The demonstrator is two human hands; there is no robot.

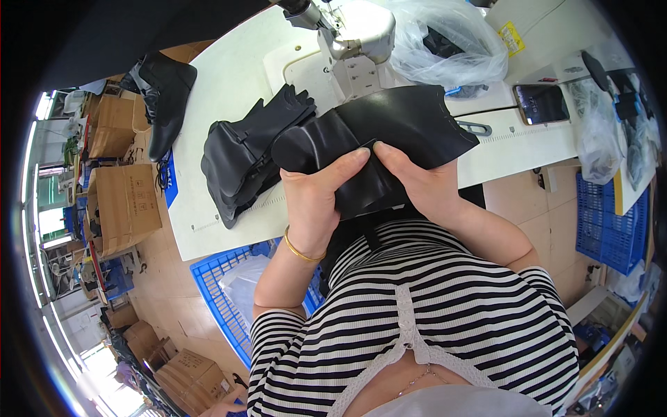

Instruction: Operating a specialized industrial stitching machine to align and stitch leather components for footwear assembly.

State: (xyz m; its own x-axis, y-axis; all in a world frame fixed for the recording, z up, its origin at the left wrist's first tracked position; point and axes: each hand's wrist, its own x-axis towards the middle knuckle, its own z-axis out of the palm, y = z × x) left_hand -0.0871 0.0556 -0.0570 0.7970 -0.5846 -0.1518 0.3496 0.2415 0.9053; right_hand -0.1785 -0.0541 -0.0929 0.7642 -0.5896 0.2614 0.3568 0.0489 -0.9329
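A black leather boot upper (410, 125) is held up in front of my body, just this side of the sewing machine (358, 52). My left hand (310, 198) grips its left part, fingers hidden behind the leather. My right hand (432, 186) grips its near edge on the right, fingers also behind it. Both thumbs press on the leather close together, beside a seam in the middle. To the left of my left hand lies a stack of black leather pieces (240, 156) on the white table (201, 233).
A finished-looking black boot (167, 101) stands at the table's left edge. Behind, right of the machine, are a clear plastic bag (451, 52) and a phone (542, 104). Blue plastic crates sit below, one (215, 281) at left, another (611, 222) at right. Cardboard boxes (121, 208) line the left.
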